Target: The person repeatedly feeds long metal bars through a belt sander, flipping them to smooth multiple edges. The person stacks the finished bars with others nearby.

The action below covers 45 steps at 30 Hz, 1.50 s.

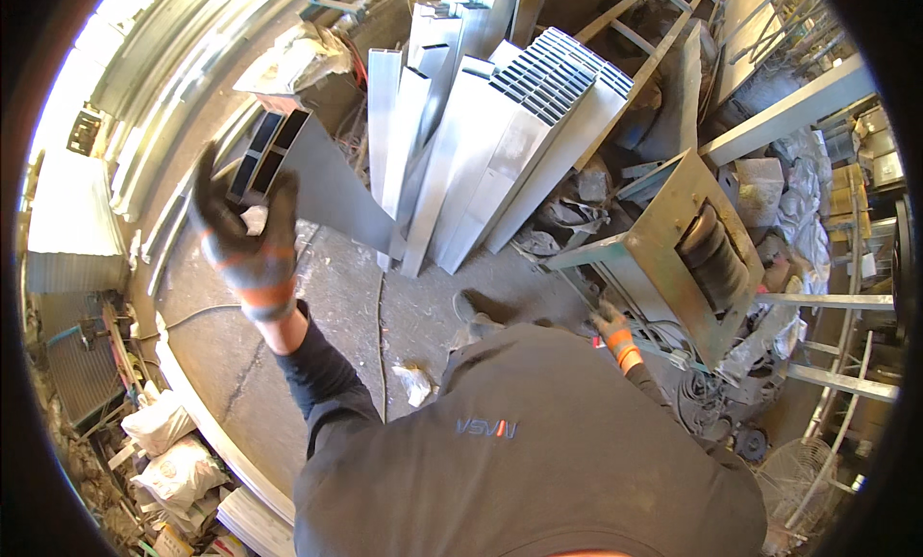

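Note:
My left hand point(252, 254), in a dark grey and orange glove, reaches out to the left. Its spread thumb and fingers grip the upper end of a pair of flat rectangular metal tubes point(336, 177). Their hollow ends face up, and they lean left, away from a standing bundle of similar silvery profiles point(481, 163). Some blur lies over the glove. Low on the right, my right hand point(613, 334) is beside a greenish metal machine frame point(663, 254). Its fingers look stretched out, with a small red item next to them; I cannot tell whether they touch.
Long metal profiles point(159, 105) lie at the far left. A cable point(383, 346) runs over the concrete floor, near a crumpled white scrap point(414, 385). White sacks point(178, 470) are piled at the lower left. A fan point(796, 475) and coiled wire point(707, 403) stand on the right.

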{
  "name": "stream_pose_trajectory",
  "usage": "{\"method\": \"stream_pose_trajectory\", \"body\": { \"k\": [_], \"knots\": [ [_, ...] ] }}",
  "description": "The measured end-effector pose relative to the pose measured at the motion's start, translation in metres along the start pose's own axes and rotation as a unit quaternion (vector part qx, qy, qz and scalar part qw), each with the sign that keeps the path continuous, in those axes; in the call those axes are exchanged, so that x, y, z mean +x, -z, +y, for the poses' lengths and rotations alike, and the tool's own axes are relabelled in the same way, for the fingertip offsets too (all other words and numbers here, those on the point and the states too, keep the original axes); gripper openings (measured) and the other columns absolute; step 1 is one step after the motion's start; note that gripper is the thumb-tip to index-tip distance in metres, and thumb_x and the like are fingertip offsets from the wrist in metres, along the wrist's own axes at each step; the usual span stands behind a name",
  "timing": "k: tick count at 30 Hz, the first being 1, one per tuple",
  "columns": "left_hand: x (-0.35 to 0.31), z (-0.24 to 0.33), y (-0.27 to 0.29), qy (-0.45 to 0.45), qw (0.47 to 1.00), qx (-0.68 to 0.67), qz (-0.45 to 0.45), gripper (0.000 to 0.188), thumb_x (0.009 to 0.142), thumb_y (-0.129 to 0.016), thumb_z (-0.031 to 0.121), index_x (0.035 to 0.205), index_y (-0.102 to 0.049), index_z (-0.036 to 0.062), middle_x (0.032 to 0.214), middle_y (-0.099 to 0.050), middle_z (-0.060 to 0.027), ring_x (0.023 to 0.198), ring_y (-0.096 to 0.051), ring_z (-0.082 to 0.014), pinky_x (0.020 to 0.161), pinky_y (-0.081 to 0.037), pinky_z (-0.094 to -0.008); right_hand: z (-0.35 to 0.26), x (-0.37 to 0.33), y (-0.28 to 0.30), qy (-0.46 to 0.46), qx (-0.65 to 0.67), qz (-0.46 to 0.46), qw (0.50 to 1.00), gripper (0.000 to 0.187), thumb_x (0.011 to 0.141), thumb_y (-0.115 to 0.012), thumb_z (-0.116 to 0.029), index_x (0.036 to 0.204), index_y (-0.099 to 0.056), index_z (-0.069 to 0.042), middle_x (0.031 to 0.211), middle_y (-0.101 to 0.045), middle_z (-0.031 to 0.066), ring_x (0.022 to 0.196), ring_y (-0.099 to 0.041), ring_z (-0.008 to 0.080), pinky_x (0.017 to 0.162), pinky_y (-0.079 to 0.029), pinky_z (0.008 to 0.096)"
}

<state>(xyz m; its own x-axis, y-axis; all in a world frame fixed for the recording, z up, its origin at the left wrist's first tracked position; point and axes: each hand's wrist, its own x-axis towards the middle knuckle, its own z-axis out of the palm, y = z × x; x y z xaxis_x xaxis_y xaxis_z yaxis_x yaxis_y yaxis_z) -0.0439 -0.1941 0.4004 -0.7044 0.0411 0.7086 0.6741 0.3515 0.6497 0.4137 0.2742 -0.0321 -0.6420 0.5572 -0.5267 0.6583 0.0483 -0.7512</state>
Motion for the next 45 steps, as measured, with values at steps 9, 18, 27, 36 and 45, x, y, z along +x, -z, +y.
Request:
{"method": "stream_pose_trajectory", "body": {
  "k": [9,18,27,36,45],
  "knots": [
    [-0.036,0.235,-0.010,-0.177,0.972,0.052,0.148,0.096,0.114,-0.056,0.071,0.170,-0.044,-0.0059,0.165,-0.059,-0.0259,0.148,-0.062,-0.0376,0.122,-0.055,-0.0514,-0.267,-0.038,-0.073,0.557,-0.091,-0.227,0.794,0.123,0.089,-0.098,-0.049,0.180,-0.032,0.000,0.181,-0.043,0.0283,0.167,-0.044,0.0413,0.138,-0.037,0.0507],
    [-0.090,0.370,-0.140,-0.124,0.966,-0.160,-0.160,0.084,0.116,-0.059,0.025,0.182,-0.016,-0.0033,0.189,-0.024,-0.0252,0.173,-0.028,-0.0358,0.140,-0.023,-0.0490,-0.220,-0.156,-0.088,0.384,0.354,-0.321,0.790,0.054,0.094,-0.096,-0.012,0.142,-0.071,-0.006,0.113,-0.088,0.0056,0.104,-0.084,0.0164,0.098,-0.065,0.0347],
    [-0.456,0.260,-0.003,0.065,0.878,0.115,-0.461,0.106,0.090,-0.100,0.037,0.171,-0.045,-0.0034,0.162,-0.063,-0.0294,0.149,-0.065,-0.0389,0.122,-0.056,-0.0501,-0.150,-0.191,0.040,0.314,0.534,-0.071,0.782,0.039,0.106,-0.080,-0.006,0.142,-0.070,0.002,0.131,-0.079,0.0165,0.114,-0.080,0.0265,0.102,-0.068,0.0399],
    [-0.852,0.328,0.243,0.433,0.793,-0.052,-0.426,0.078,0.097,-0.096,0.039,0.155,-0.058,0.0017,0.121,-0.083,-0.0178,0.110,-0.078,-0.0222,0.101,-0.062,-0.0396,0.073,-0.304,0.058,0.123,0.491,0.107,0.856,0.049,0.098,-0.095,-0.019,0.140,-0.075,-0.001,0.125,-0.081,0.0060,0.109,-0.074,0.0161,0.096,-0.060,0.0312],
    [-0.930,0.374,0.311,0.405,0.756,-0.161,-0.489,0.078,0.108,-0.082,0.041,0.159,-0.047,-0.0057,0.135,-0.078,-0.0289,0.125,-0.077,-0.0346,0.107,-0.059,-0.0442,0.130,-0.380,0.072,0.167,0.306,0.068,0.935,0.068,0.101,-0.091,-0.030,0.153,-0.062,0.003,0.147,-0.070,0.0179,0.131,-0.068,0.0265,0.115,-0.055,0.0392]
  ]
}}
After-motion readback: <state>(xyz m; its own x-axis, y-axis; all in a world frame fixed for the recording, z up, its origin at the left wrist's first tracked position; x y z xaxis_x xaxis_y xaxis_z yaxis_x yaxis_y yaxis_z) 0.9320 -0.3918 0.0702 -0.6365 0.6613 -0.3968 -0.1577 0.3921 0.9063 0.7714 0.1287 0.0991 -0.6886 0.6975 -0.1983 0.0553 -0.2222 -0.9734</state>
